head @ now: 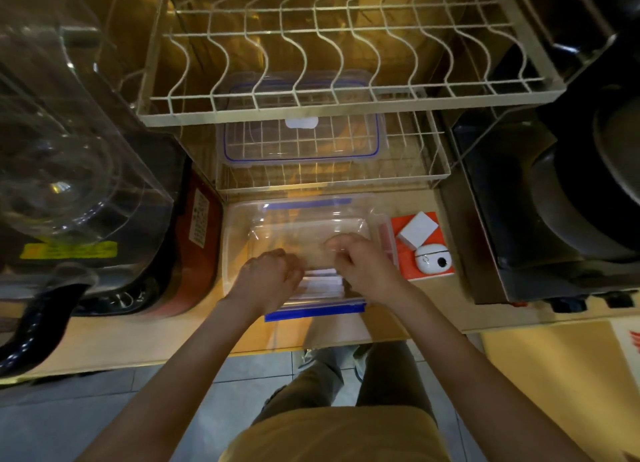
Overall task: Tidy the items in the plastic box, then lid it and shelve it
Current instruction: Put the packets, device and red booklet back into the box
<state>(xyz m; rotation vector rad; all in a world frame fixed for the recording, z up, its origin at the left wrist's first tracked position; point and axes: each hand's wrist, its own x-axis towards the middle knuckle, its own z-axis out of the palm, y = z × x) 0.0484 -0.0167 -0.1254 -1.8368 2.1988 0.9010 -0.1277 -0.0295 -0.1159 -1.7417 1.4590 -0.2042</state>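
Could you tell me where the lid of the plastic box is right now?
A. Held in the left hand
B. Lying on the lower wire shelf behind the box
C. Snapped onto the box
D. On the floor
B: the lid with its blue seal lies flat on the lower wire shelf, behind the open plastic box, while both hands are down inside the box.

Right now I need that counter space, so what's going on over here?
A person is standing at the counter with both hands inside an open clear plastic box. The left hand and right hand are working on some white items at its near end. The lid lies apart on the lower wire rack behind the box. A white earbud case and a small white box sit on an orange box to the right.
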